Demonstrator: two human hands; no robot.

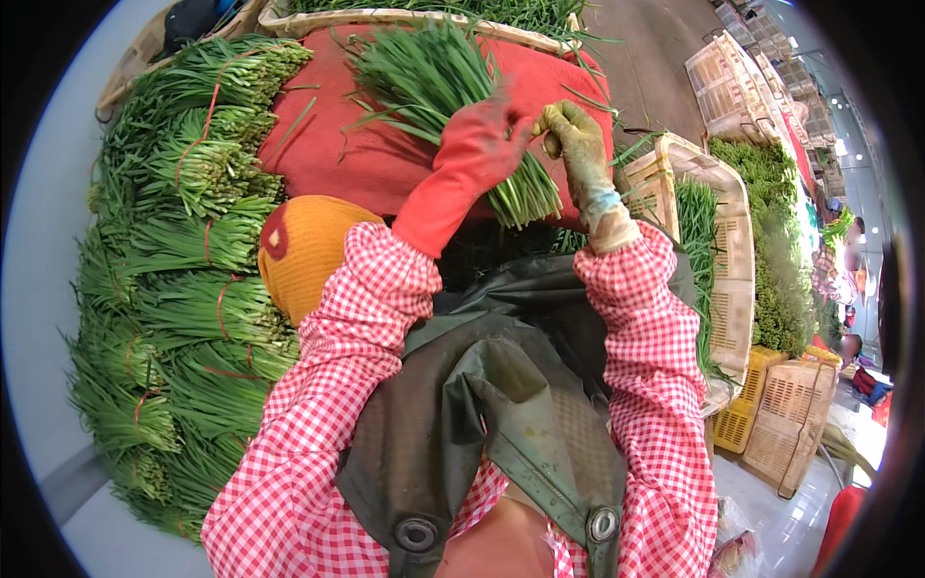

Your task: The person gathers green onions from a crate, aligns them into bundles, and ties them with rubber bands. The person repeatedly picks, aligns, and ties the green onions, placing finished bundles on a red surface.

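Note:
A bunch of long green leafy stems, which look like garlic chives (441, 79), lies slantwise on a red cloth (347, 155). Its pale cut ends point down to the right. My left hand (480, 144), in a red rubber glove, lies across the middle of this bunch; its fingers are blurred, and I cannot tell how firmly they grip. My right hand (574, 137), in a stained yellowish glove, is beside the bunch with fingers curled. Its fingertips meet or nearly meet the left thumb. Whether something thin is pinched there is hidden.
Tied bunches (217, 311) with red bands are stacked at my left. An orange knit-covered thing (311, 249) sits beside my left forearm. Crates of greens stand at the far edge (318, 22) and right (733, 289). Farther right are stacked crates (733, 87) and people.

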